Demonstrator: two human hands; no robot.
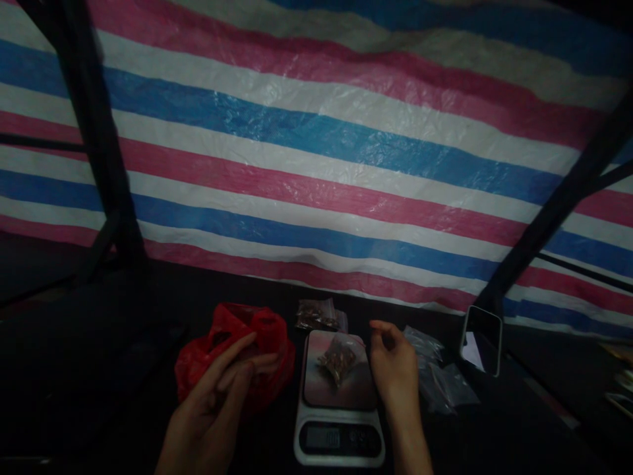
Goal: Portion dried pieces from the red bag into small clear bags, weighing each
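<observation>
Sachet [339,359], filled, atop scale [359,396]. L hand [210,409] by red bag [283,343], fingers loosely spread, nothing visibly held; R hand [394,359] curled beside scale, grip I can't make out. I'd keep both off for a steady rdg.

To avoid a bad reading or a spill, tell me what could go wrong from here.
1. The right hand is close beside the plate of the digital scale; a bump could disturb the reading.
2. The filled clear bag lies loose on that plate, so a knock might shift it.
3. The left hand is at the crumpled red plastic bag; fingers could snag it and drag it.
</observation>
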